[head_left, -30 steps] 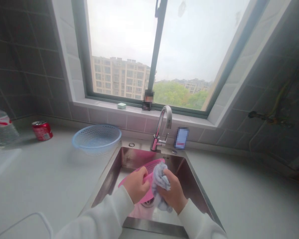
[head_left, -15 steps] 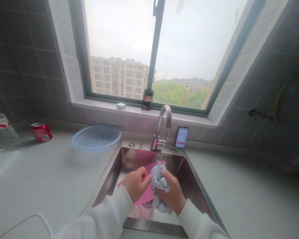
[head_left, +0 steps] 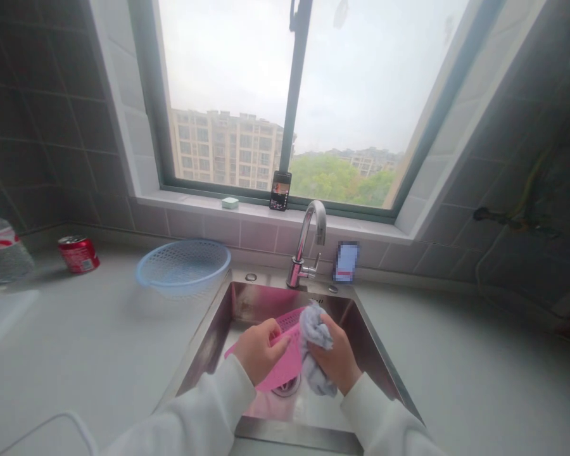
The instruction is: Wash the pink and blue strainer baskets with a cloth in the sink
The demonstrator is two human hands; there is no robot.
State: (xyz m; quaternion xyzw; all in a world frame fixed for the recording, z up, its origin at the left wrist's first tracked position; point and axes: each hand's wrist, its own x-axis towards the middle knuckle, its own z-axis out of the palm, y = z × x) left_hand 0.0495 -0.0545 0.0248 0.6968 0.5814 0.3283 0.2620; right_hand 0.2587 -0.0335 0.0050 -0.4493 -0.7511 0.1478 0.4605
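Over the steel sink (head_left: 377, 354), my left hand (head_left: 257, 354) grips the rim of a pink plastic basket (head_left: 285, 370) with holes in its sides. The basket is tilted inside the sink, and part of it is hidden behind my hand. Bunched in my right hand (head_left: 339, 358) is a grey-white cloth (head_left: 316, 326), its lower end hanging down. The cloth is at the basket's right side; whether it touches the rim I cannot tell. Below the basket, the drain (head_left: 286, 385) shows.
Behind the sink stands a chrome faucet (head_left: 308, 234). A phone (head_left: 346, 263) leans to its right, another phone (head_left: 280, 191) on the windowsill. On the left counter are a blue basket (head_left: 184, 266), a red can (head_left: 78, 254) and a clear plastic bottle (head_left: 2, 250).
My right hand has moved a little to the right with the cloth, uncovering more of the pink basket and the drain. My left hand keeps its hold on the rim.
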